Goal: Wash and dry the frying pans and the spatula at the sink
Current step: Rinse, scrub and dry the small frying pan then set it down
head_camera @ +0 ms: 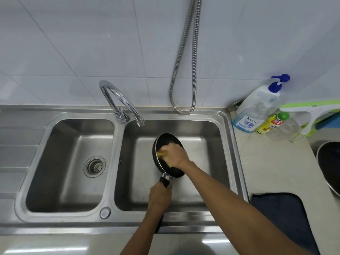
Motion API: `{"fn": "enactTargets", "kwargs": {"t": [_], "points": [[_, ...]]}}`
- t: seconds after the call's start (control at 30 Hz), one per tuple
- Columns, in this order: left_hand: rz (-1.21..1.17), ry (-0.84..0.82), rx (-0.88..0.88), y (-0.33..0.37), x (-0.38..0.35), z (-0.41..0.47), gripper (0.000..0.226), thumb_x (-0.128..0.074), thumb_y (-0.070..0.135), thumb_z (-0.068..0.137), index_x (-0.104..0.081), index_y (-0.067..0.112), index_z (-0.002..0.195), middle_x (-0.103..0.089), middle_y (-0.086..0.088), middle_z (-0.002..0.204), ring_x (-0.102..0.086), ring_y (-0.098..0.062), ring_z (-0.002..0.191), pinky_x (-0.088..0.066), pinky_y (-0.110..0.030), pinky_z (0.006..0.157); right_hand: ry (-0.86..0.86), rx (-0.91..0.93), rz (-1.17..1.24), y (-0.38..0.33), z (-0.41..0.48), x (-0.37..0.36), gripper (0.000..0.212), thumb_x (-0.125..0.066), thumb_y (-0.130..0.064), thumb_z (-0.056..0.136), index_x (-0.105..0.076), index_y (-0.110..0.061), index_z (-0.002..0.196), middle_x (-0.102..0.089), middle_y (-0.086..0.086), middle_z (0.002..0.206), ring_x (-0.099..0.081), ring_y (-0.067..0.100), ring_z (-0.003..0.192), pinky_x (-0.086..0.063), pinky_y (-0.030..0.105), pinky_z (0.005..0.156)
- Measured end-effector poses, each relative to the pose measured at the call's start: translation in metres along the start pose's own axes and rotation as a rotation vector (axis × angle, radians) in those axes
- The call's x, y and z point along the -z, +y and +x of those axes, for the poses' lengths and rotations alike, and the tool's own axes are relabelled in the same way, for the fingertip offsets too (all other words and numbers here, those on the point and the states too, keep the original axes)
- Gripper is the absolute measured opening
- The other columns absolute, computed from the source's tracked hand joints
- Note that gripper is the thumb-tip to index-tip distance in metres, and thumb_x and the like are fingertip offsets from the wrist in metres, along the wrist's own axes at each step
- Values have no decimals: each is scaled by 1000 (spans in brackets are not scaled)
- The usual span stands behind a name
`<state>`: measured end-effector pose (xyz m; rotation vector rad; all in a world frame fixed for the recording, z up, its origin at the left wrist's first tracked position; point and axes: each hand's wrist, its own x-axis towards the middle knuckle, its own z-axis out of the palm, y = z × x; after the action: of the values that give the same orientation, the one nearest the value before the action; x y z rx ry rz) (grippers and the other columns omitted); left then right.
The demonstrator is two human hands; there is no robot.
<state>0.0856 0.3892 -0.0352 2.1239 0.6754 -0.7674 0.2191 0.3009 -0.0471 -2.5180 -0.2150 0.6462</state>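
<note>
My left hand [159,196] grips the small black non-stick frying pan [166,170] by its handle; right hand [174,155] closed on yellow sponge [161,154]. Risk: wet handle slipping, pan dropping into the steel sink basin [207,129].

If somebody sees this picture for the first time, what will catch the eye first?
First the small black frying pan held over the right sink basin: the left hand grips its handle while the right hand presses a yellow sponge inside it. Then the chrome faucet behind.
</note>
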Motion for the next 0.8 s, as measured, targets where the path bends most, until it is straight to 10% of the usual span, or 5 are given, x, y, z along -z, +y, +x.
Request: {"fn": "enactTargets", "kwargs": {"t": [0.13, 0.37, 0.53, 0.8], "points": [[197, 105, 6, 5, 9, -3, 27, -43, 21, 106, -52, 2, 123, -65, -12, 112, -64, -27, 97, -48, -34, 81, 276, -76, 53, 25, -5, 33, 26, -59, -53, 90, -73, -33, 98, -73, -1, 94, -66, 25, 91, -43, 31, 66], [126, 85, 56, 10, 12, 3, 32, -42, 16, 103, -48, -4, 128, -62, -22, 126, -62, -38, 114, -48, -39, 92, 471, -216, 205, 109, -49, 98, 27, -68, -36, 93, -74, -22, 115, -74, 3, 114, -68, 25, 103, -43, 26, 83], [-123, 69, -29, -25, -10, 57, 71, -38, 65, 83, -70, 1, 87, -75, -22, 87, -72, -41, 81, -61, -50, 77, 628, -461, 91, 177, -80, 118, 30, -65, -40, 91, -69, -26, 116, -69, 17, 111, -64, 41, 103, -51, 45, 91], [-230, 10, -101, 10, -3, 5, 63, -46, 44, 104, -72, -5, 73, -66, -7, 53, -60, -19, 44, -54, -32, 52, 402, -653, -119, 234, -86, 105, 55, -58, -47, 91, -46, -28, 141, -47, 17, 141, -48, 45, 121, -43, 50, 98]]}}
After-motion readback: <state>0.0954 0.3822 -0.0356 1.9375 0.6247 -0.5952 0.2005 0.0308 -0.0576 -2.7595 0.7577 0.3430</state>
